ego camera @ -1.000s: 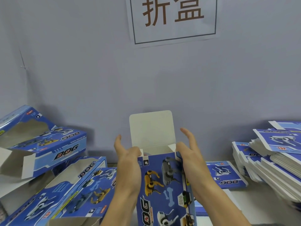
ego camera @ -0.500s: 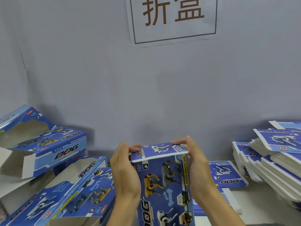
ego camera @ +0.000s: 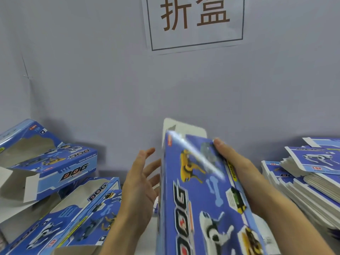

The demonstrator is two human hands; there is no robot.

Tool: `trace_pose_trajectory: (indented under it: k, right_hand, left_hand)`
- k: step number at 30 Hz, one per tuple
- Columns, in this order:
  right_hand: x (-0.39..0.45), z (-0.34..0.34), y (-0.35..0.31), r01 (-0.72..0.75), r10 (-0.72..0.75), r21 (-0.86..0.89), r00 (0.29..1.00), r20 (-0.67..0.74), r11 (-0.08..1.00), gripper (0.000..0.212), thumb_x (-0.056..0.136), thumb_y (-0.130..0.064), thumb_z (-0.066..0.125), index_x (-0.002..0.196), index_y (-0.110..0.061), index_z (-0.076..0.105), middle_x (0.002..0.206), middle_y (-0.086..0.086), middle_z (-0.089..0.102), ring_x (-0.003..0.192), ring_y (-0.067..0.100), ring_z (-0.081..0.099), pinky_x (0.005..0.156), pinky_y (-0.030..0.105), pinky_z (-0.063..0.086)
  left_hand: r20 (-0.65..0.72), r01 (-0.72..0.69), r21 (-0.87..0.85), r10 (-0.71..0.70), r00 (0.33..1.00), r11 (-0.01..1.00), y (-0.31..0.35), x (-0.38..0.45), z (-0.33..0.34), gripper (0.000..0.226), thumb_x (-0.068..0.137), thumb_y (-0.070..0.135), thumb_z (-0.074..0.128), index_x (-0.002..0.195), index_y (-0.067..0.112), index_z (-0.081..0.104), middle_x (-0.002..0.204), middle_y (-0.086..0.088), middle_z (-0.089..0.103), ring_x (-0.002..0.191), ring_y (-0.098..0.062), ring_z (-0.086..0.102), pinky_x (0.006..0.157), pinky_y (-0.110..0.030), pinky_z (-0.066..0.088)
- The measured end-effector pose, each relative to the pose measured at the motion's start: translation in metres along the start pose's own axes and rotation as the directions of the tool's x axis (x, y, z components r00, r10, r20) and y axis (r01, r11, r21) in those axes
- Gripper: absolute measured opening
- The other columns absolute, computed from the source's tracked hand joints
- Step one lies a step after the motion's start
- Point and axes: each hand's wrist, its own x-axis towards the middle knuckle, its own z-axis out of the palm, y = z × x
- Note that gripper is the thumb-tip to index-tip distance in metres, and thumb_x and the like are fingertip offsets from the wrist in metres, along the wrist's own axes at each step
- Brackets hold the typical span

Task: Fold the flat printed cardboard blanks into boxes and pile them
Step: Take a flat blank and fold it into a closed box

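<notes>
A grey wall with a paper sign (ego camera: 195, 23) stands behind the worktop (ego camera: 150, 234). In the head view the box in work (ego camera: 206, 199) is the landmark — the right hand (ego camera: 233, 162) grips its right edge, while the left hand (ego camera: 141, 183), fingers spread, holds nothing just left of it. Further left lie several folded boxes (ego camera: 55, 172) — done, I judge. To its right a tall stack of flat blanks (ego camera: 309, 177) remains, so much work is left.

We have one head-worn wide-angle view, looking forward and slightly down, close over the hands, facing the wall (ego camera: 92, 80) filling the upper frame.
</notes>
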Motion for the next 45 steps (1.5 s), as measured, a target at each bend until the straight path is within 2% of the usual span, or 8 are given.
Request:
trace_pose_trajectory:
  k: [3, 6, 7, 10, 13, 35, 41, 45]
  right_hand:
    - [-0.014, 0.008, -0.002, -0.049, 0.106, -0.334, 0.982, 0.153, 0.941, 0.043, 0.087, -0.056, 0.065, 0.094, -0.014, 0.068, 0.092, -0.006, 0.077, 0.096, 0.016, 0.07, 0.082, 0.018, 0.053]
    - [-0.005, 0.014, 0.003, -0.168, 0.243, -0.45, 0.964, 0.113, 0.877, 0.122, 0.038, -0.104, 0.045, 0.126, -0.021, 0.064, 0.122, 0.013, 0.069, 0.111, 0.036, 0.065, 0.095, 0.04, 0.049]
    - [-0.007, 0.014, 0.002, -0.22, 0.281, -0.379, 0.953, 0.113, 0.899, 0.109, 0.045, -0.098, 0.045, 0.125, -0.028, 0.065, 0.115, 0.016, 0.071, 0.096, 0.034, 0.069, 0.082, 0.04, 0.054]
    - [-0.011, 0.012, 0.002, -0.175, 0.198, -0.176, 0.972, 0.124, 0.969, 0.044, 0.089, -0.061, 0.052, 0.113, -0.029, 0.069, 0.083, 0.008, 0.076, 0.063, 0.021, 0.07, 0.054, 0.029, 0.054]
    - [-0.007, 0.015, 0.008, -0.069, 0.064, -0.2, 0.997, -0.035, 0.977, 0.018, 0.097, -0.027, 0.061, 0.114, -0.022, 0.066, 0.087, 0.008, 0.077, 0.077, 0.027, 0.075, 0.062, 0.035, 0.061]
    - [-0.013, 0.025, 0.007, 0.007, -0.005, 0.009, 0.98, -0.2, 1.0, 0.019, 0.091, 0.004, 0.061, 0.099, -0.011, 0.069, 0.074, 0.015, 0.072, 0.054, 0.023, 0.066, 0.046, 0.026, 0.052]
    - [-0.009, -0.011, 0.007, 0.227, -0.083, 0.163, 0.787, -0.611, 0.96, 0.023, 0.094, -0.008, 0.064, 0.115, -0.014, 0.061, 0.096, 0.012, 0.068, 0.066, 0.021, 0.063, 0.05, 0.023, 0.051]
    - [-0.013, -0.027, 0.007, 0.363, -0.088, 0.207, 0.651, -0.754, 0.908, 0.023, 0.093, -0.017, 0.067, 0.111, -0.023, 0.055, 0.079, 0.0, 0.057, 0.038, 0.002, 0.053, 0.033, 0.014, 0.037]
  left_hand:
    - [0.037, 0.032, 0.069, -0.035, 0.999, 0.997, 0.0, -0.001, -0.005, 0.053, 0.089, 0.046, 0.056, 0.125, 0.007, 0.063, 0.103, -0.019, 0.065, 0.09, -0.035, 0.06, 0.085, -0.045, 0.048]
    - [0.002, -0.006, 0.333, 0.006, 1.0, 0.943, 0.002, 0.013, -0.022, 0.017, 0.095, 0.005, 0.056, 0.107, 0.013, 0.065, 0.069, 0.0, 0.074, 0.055, -0.01, 0.069, 0.048, -0.022, 0.054]
    - [-0.007, 0.038, 0.382, -0.038, 0.999, 0.924, 0.005, 0.019, -0.026, 0.023, 0.096, 0.0, 0.054, 0.112, 0.014, 0.064, 0.069, 0.001, 0.075, 0.053, -0.008, 0.069, 0.045, -0.019, 0.053]
    - [0.041, 0.105, 0.511, -0.146, 0.988, 0.853, 0.004, 0.032, -0.026, 0.037, 0.098, -0.002, 0.051, 0.133, 0.007, 0.054, 0.091, -0.007, 0.071, 0.065, -0.012, 0.071, 0.052, -0.021, 0.056]
    - [0.087, 0.05, 0.53, -0.114, 0.99, 0.847, -0.006, 0.035, -0.024, 0.03, 0.096, 0.0, 0.054, 0.121, 0.016, 0.059, 0.077, 0.006, 0.076, 0.065, -0.007, 0.072, 0.051, -0.017, 0.054]
    - [0.202, -0.071, 0.477, -0.031, 0.979, 0.876, -0.005, 0.026, -0.018, 0.018, 0.1, 0.004, 0.049, 0.107, 0.018, 0.057, 0.077, 0.003, 0.073, 0.058, -0.001, 0.068, 0.048, -0.014, 0.05]
    - [0.429, -0.063, 0.406, -0.129, 0.894, 0.912, 0.003, 0.008, -0.016, 0.037, 0.102, 0.024, 0.038, 0.125, 0.004, 0.058, 0.096, -0.021, 0.075, 0.078, -0.024, 0.075, 0.07, -0.031, 0.062]
    - [0.455, 0.011, 0.571, -0.327, 0.828, 0.821, 0.004, 0.002, -0.021, 0.057, 0.094, 0.014, 0.066, 0.141, 0.035, 0.042, 0.099, -0.007, 0.077, 0.088, -0.015, 0.075, 0.079, -0.026, 0.058]
